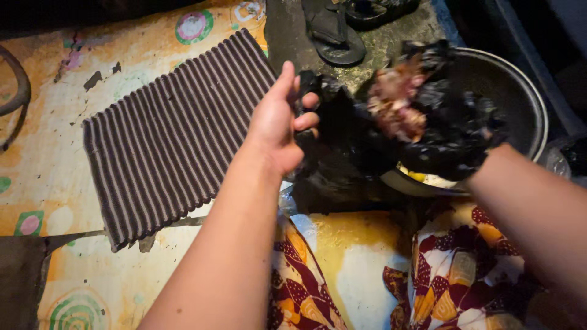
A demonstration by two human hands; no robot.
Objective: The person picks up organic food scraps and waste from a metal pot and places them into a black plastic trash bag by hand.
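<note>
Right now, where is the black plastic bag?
In the head view, right of centre: the black plastic bag is held up by the left hand over the metal pot, right of the striped mat.

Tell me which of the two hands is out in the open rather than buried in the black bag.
The left hand. It pinches the black plastic bag by its edge, fingers showing, while the right hand is hidden inside the bag over the metal pot.

The floor (55, 159) left of the striped mat (171, 134) offers open passage; the mat lies flat and low; the black plastic bag (367, 140) blocks the metal pot (526, 98) opening; sandals (339, 30) obstruct the far edge; patterned cloth (465, 275) covers the near side.
</note>
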